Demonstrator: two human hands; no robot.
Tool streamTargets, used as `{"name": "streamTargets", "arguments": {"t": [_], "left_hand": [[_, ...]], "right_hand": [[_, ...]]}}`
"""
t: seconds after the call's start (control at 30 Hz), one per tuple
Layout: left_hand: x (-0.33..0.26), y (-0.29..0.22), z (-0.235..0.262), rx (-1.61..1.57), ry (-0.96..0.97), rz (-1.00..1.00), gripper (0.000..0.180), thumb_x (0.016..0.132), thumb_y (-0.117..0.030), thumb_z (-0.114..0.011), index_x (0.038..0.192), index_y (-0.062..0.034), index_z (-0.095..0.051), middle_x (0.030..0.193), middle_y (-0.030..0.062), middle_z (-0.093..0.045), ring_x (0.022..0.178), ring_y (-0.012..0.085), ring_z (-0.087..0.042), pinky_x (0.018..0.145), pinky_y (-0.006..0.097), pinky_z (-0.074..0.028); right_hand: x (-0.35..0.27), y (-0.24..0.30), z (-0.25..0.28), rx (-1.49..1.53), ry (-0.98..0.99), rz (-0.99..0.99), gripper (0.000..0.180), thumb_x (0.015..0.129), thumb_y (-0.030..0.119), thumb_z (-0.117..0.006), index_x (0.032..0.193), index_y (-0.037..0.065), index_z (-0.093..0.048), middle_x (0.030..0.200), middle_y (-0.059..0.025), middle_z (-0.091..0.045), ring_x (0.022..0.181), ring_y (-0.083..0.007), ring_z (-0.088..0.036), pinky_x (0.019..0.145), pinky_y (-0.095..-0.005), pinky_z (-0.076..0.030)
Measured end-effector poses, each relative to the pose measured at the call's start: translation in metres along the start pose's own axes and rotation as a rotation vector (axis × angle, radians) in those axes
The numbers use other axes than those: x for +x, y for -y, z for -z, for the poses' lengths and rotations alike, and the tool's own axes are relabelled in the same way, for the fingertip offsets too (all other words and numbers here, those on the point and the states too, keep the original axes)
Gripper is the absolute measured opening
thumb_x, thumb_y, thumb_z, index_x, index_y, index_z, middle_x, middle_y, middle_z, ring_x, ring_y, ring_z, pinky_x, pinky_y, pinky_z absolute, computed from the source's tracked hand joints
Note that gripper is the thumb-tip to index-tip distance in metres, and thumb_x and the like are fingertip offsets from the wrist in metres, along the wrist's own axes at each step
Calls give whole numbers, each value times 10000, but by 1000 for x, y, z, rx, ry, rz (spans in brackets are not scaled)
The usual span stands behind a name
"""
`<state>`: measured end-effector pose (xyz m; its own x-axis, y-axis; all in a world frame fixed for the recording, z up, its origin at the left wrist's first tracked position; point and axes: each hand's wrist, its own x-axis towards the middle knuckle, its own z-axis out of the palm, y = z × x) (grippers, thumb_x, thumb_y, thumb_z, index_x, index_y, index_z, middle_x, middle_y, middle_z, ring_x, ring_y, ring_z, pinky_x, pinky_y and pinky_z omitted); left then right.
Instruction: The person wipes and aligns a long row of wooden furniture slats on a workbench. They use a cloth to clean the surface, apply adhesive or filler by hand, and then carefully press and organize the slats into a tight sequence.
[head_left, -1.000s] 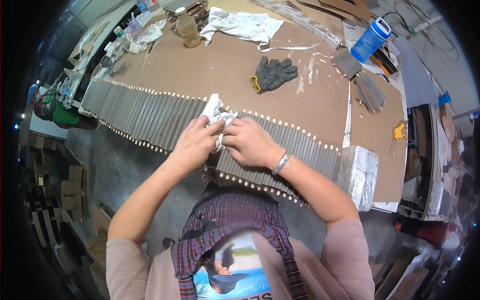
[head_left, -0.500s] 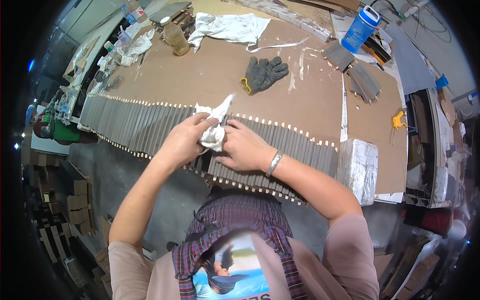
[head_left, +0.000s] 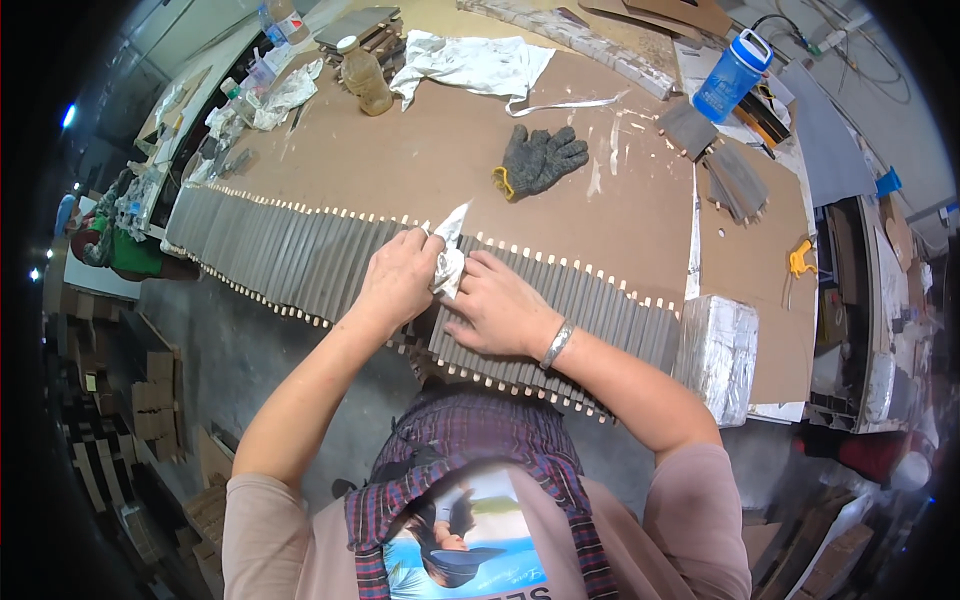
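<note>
Our left hand grasps white rag over middle of slat row; right hand rests on slat row, grip unclear. We're probably wiping; next stroke needs slat row steady.

Your head-worn fisheye looks down and forward from close above, your shirt nearest, the table stretching to the far side.

Even, whitish light brightens the flat brown tabletop and glints off the shiny plastic-wrapped rectangular block, while fisheye distortion bends the outer edges into dim, soft, black-cornered margins.
</note>
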<state>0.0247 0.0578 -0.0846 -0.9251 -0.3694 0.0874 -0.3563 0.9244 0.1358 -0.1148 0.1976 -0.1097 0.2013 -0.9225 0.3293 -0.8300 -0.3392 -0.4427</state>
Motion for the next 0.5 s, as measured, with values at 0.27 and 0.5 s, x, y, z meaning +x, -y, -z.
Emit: {"name": "streamTargets", "arguments": {"t": [0.27,0.5], "left_hand": [[9,-3,4,170,-69,-81,617,712,-144,-747,1305,-113,-578,1356,65,-556,1248,326,-524,1072,520,-385],[34,10,-2,85,72,-139,481,681,-80,-718,1152,-54,-620,1117,102,-634,1116,297,-583,1052,463,-406]], "right_hand": [[-3,1,5,44,-122,29,273,790,275,-717,932,43,-699,1077,-140,-595,1164,-314,-516,1094,-437,-387],[-1,1,7,23,-109,22,296,759,250,-728,970,48,-678,1018,-130,-585,1055,-312,-551,996,-425,-444]]}}
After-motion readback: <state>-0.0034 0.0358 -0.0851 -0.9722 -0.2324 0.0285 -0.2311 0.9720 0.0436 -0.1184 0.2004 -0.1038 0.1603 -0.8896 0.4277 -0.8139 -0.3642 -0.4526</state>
